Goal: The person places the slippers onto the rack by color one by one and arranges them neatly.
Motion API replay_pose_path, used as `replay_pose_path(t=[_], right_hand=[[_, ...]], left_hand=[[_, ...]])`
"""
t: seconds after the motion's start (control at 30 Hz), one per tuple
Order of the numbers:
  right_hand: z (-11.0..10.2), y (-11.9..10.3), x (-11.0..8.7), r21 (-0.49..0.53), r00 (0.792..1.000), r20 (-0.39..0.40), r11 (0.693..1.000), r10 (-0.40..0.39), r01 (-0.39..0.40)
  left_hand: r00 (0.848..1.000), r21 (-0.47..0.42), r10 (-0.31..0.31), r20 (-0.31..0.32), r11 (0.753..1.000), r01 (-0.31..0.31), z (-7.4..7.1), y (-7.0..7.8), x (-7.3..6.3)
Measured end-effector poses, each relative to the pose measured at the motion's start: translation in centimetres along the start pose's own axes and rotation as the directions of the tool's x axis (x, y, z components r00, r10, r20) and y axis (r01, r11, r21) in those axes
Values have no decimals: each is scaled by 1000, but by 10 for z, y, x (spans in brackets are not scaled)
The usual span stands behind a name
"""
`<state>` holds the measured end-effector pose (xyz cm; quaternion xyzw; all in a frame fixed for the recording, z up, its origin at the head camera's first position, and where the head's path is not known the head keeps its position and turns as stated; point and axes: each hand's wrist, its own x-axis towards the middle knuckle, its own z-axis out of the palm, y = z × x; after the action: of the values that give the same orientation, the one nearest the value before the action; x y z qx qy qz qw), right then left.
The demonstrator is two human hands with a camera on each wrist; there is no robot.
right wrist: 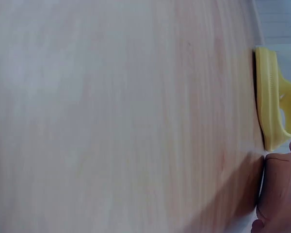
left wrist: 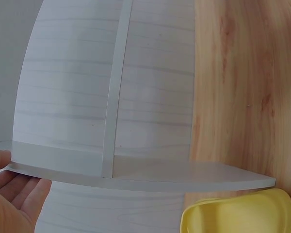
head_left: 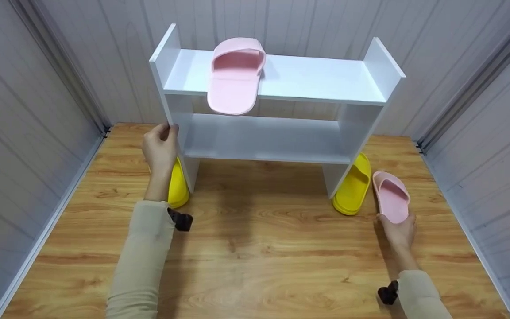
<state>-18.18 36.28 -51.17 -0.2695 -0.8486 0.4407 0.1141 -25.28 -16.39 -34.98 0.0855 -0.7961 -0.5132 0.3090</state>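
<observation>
My left hand (head_left: 160, 149) pinches the front edge of the left side panel of a white two-tier shoe rack (head_left: 264, 138). In the left wrist view, the thumb lies on one side of that panel (left wrist: 150, 185) and the fingers on the other. At the right, my right hand (head_left: 400, 231) grips the heel end of a pink slipper (head_left: 393, 204), its toe pointing toward the back wall. Another pink slipper (head_left: 233, 93) rests on the top shelf, left of centre, its heel jutting over the front edge.
A yellow slipper (head_left: 178, 189) is on the wood floor (head_left: 259, 248) by the rack's left leg, partly behind my left hand. Another yellow slipper (head_left: 350, 192) is beside the right leg, left of the held pink one. Panelled walls (head_left: 494, 146) enclose the back and both sides.
</observation>
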Motion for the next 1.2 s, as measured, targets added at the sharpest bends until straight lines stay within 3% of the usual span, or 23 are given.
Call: replay_pose_path(t=[0.33,0.67,0.97,1.2], right_hand=[[-26,-3,-7,24,998,-13,997,-66,67],[-45,-10,-4,-4,990,-12,990,-141,140],[-67,-19,5,35,981,40,982,-188,187],[-85,-18,10,92,960,154,970,-235,223]], left_hand=[[1000,4,22,8,1000,-22,1,0,0],[1000,-2,2,11,1000,-2,1,0,0],[1000,-4,-18,13,1000,18,1,-2,1],[1000,5,-16,16,1000,15,0,-2,1]])
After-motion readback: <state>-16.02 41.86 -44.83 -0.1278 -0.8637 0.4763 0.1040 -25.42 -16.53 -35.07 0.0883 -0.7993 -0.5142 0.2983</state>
